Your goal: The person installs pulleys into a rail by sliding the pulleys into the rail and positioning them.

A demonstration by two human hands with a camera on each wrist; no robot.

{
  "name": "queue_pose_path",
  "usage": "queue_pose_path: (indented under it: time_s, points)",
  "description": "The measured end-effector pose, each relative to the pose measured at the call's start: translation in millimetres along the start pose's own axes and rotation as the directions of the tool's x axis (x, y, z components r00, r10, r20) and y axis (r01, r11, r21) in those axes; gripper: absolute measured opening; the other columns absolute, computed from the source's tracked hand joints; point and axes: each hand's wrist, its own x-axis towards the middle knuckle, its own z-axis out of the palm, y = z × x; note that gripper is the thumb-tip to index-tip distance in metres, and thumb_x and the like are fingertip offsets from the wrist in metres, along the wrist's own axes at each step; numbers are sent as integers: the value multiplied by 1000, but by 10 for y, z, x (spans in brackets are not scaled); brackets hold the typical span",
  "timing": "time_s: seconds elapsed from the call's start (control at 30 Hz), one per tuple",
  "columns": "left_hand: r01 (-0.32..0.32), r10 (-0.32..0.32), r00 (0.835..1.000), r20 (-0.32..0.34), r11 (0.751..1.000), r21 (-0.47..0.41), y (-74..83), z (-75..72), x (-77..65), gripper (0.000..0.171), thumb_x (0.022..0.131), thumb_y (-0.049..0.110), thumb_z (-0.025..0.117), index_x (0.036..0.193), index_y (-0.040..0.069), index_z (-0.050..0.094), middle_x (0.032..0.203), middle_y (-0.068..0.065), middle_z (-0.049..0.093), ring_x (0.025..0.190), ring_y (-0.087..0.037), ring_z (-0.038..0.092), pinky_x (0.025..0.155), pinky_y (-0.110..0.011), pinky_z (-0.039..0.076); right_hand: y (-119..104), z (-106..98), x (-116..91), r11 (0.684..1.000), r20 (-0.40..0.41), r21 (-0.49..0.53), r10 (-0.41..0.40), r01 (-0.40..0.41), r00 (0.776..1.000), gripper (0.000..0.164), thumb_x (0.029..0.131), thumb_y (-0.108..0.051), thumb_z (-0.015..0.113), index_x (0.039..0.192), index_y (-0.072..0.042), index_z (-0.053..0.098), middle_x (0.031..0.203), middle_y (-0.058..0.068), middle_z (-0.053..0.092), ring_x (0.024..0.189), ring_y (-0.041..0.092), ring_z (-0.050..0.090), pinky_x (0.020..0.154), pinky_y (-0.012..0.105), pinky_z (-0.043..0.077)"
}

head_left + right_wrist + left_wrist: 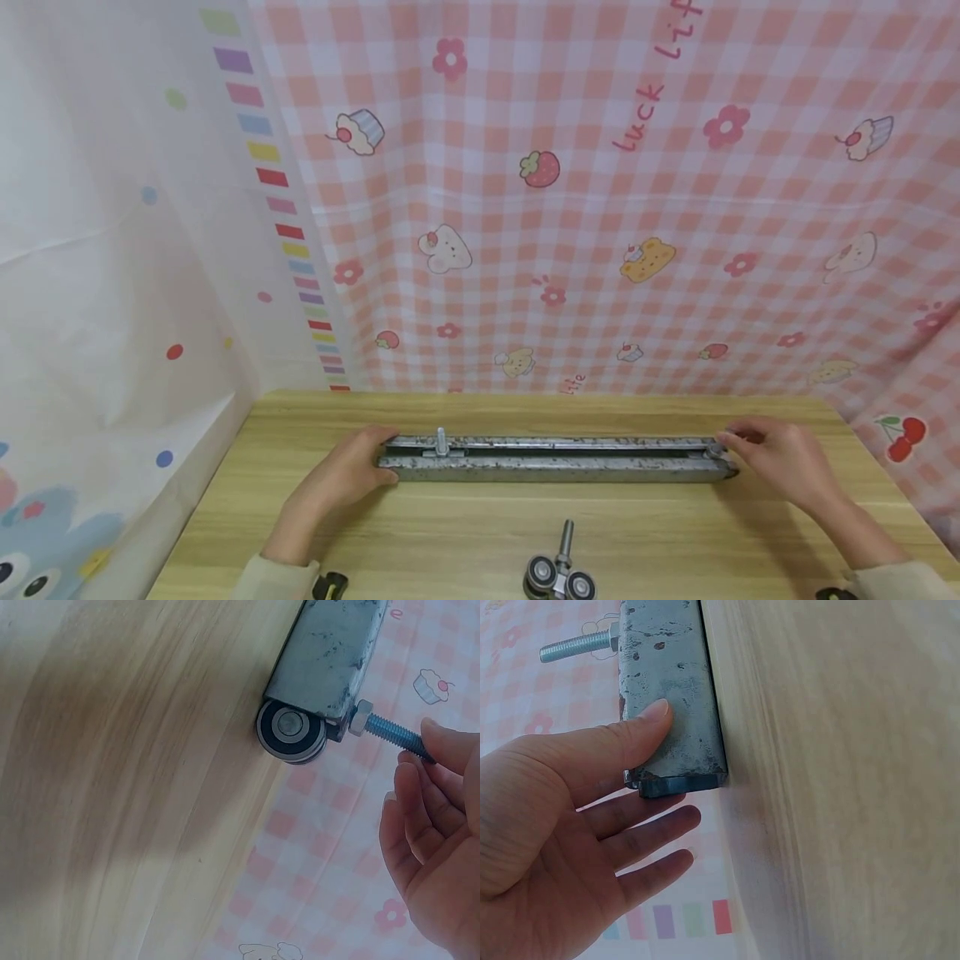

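Note:
A long grey metal channel rail (555,472), scuffed with dark specks, lies across the wooden table with its slot facing up. At its left end my left hand (341,471) grips it, thumb (649,727) on the near side wall and index finger behind. My right hand (783,458) pinches the threaded bolt (394,736) of a roller trolley at the right end. That trolley's wheel (289,727) sticks partly out of the rail's end. Another bolt (441,442) stands upright from the slot near the left end; its trolley's wheels are hidden inside the rail.
A loose roller trolley (558,575) with its bolt pointing up sits on the wooden table (450,533), nearer to me than the rail. A pink checked cloth (570,208) hangs behind the table, and a white printed cloth (112,250) hangs at the left.

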Motion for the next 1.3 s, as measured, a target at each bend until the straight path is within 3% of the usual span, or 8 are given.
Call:
queue_pose_path:
  time_s: [0.43, 0.87, 1.3]
  points:
    - [2, -2, 1000, 3, 1000, -8, 3, -3, 2, 57, 81, 0, 87, 134, -6, 65, 131, -21, 67, 125, -40, 62, 107, -56, 51, -77, 19, 18, 1000, 27, 11, -22, 22, 999, 19, 95, -24, 80, 100, -5, 81, 87, 4, 77, 74, 19, 71, 58, 35, 59]
    - [20, -20, 1000, 10, 1000, -5, -2, 4, 5, 58, 82, 1, 87, 135, -5, 65, 133, -21, 66, 127, -41, 60, 109, -56, 50, -232, 137, 64, 997, -39, 22, -78, 79, 996, 15, 89, -21, 85, 94, -7, 82, 78, -5, 74, 66, 4, 64, 55, 25, 53]
    - [-20, 20, 1000, -11, 1000, 0, -11, 6, 5, 58, 79, -1, 88, 132, -6, 66, 131, -22, 67, 125, -41, 62, 108, -56, 50, -333, 212, 84, 994, -45, 54, -91, 93, 995, 11, 87, -17, 87, 92, -9, 82, 76, -7, 73, 64, 2, 62, 53, 24, 52]
